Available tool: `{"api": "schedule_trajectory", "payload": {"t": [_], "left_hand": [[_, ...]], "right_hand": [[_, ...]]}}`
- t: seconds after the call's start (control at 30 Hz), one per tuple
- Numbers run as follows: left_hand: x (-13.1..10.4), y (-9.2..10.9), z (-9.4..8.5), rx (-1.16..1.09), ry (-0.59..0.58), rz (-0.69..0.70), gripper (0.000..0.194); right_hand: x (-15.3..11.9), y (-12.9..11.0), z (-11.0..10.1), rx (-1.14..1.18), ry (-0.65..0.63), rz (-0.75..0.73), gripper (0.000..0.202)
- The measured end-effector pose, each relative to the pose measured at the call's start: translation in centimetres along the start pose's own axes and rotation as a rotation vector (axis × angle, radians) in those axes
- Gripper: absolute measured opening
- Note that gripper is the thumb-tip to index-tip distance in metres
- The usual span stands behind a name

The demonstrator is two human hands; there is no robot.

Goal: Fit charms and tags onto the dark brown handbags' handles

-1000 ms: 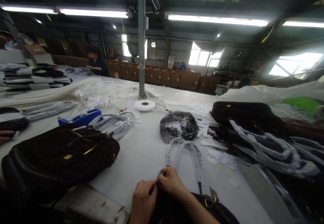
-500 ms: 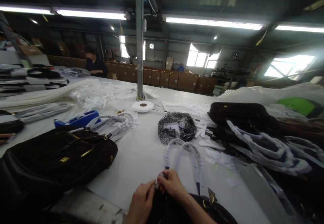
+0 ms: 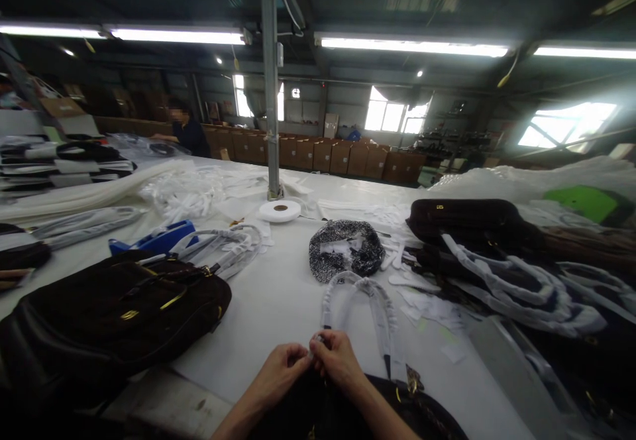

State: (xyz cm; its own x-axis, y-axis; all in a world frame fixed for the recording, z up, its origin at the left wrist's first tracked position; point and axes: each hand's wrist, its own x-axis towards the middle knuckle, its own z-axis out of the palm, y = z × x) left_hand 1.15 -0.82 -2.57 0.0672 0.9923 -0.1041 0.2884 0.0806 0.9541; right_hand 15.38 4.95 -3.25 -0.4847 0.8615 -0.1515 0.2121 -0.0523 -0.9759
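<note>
A black bag [image 3: 298, 410] lies at the table's near edge, right below me. Its handle [image 3: 358, 281], wrapped in white film, arches away from me across the tabletop. My left hand [image 3: 285, 368] and my right hand [image 3: 338, 360] meet at the handle's left foot. Thumb and fingers of both are pinched on the white wrapping [image 3: 318, 339] there, the fingertips almost touching. The exact fold or edge between them is too small to make out. A patterned tag or scarf end [image 3: 414, 379] and gold hardware show on the bag's right side.
Another black bag [image 3: 129, 321] lies at left, beside a blue tape dispenser [image 3: 154, 238]. Beyond my hands are a black-and-white speckled bowl-like cloth [image 3: 348, 249] with white scraps and a white tape roll [image 3: 279, 211]. More dark bags [image 3: 467, 221] are piled at right. A person [image 3: 186, 132] sits far left.
My left hand has come up to the right hand and now pinches at the wrapping, where before its fingers were stretched out beside it. My right hand has barely moved.
</note>
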Motion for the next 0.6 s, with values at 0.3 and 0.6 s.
{"api": "schedule_trajectory", "payload": {"t": [0.3,0.6], "left_hand": [[-0.4,-0.6,0.6,-0.026,0.099,-0.041,0.032],[0.5,2.1,-0.6,-0.139,0.064,-0.072,0.02]], "right_hand": [[-1.9,-1.7,-1.7,-0.299,0.029,-0.214,0.019],[-3.9,-0.3,-5.0,-0.943,0.128,-0.521,0.017]]}}
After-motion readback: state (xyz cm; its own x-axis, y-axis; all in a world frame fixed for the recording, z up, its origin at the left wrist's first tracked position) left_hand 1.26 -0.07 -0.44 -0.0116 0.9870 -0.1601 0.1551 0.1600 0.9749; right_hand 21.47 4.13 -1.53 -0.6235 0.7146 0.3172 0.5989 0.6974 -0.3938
